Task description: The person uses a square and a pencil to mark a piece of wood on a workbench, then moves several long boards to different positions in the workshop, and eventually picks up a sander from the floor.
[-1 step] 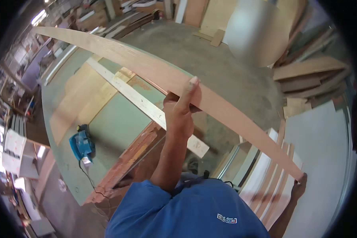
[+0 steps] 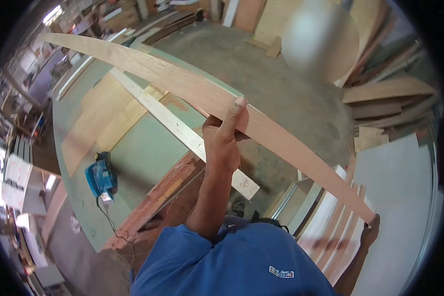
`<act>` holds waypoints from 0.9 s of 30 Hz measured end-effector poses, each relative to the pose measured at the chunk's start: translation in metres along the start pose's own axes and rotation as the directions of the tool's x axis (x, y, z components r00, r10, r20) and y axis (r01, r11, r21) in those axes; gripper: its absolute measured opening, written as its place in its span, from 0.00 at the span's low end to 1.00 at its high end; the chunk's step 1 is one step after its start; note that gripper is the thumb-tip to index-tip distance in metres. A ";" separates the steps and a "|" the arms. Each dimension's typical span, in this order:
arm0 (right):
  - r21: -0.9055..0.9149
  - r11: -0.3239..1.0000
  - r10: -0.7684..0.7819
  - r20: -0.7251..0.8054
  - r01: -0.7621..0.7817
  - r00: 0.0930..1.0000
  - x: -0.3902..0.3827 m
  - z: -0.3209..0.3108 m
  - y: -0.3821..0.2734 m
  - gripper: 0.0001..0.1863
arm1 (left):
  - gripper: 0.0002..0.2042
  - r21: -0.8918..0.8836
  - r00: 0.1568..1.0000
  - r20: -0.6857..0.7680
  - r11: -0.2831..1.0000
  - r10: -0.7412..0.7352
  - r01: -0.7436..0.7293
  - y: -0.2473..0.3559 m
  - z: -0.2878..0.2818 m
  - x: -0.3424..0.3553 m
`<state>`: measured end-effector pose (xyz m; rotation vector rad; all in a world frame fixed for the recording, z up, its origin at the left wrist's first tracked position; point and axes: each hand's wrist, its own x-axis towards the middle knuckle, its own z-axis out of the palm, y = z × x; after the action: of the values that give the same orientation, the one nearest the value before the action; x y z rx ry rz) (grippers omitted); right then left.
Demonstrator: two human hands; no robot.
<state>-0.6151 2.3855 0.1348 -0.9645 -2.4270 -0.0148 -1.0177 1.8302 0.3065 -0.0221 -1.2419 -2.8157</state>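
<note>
A long, thin wooden board (image 2: 172, 80) stretches across the view from the far left to the lower right, held up in front of me. My left hand (image 2: 225, 133) grips it near its middle, thumb over the upper face and fingers curled under the lower edge. At the board's right end, my right hand (image 2: 372, 227) is closed around the tip; most of its fingers are hidden. Below the board, a pale wood strip (image 2: 172, 123) lies across the green-topped table (image 2: 148, 143) and juts past its edge, passing behind my left forearm.
On the table sit a blue corded power tool (image 2: 100, 177) and flat plywood pieces (image 2: 96, 118). Several wood strips (image 2: 338, 224) lean at the right beside a large pale sheet (image 2: 394, 182). Stacked boards (image 2: 387, 91) stand at the far right. Concrete floor (image 2: 291, 93) shows beyond the table.
The view has shifted very slightly. Both hands keep the same hold on the board, and its right end sits a touch further left in the picture.
</note>
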 end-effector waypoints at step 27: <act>0.587 0.520 -0.833 0.188 0.620 0.520 0.687 0.535 -0.523 0.39 | 0.18 0.302 0.352 -0.843 0.900 0.406 -0.315 -0.183 0.074 0.201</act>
<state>-1.6179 2.5376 0.0909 0.4366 -2.8780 0.5084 -1.2315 1.9968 0.2291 0.9613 -0.8756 -1.8141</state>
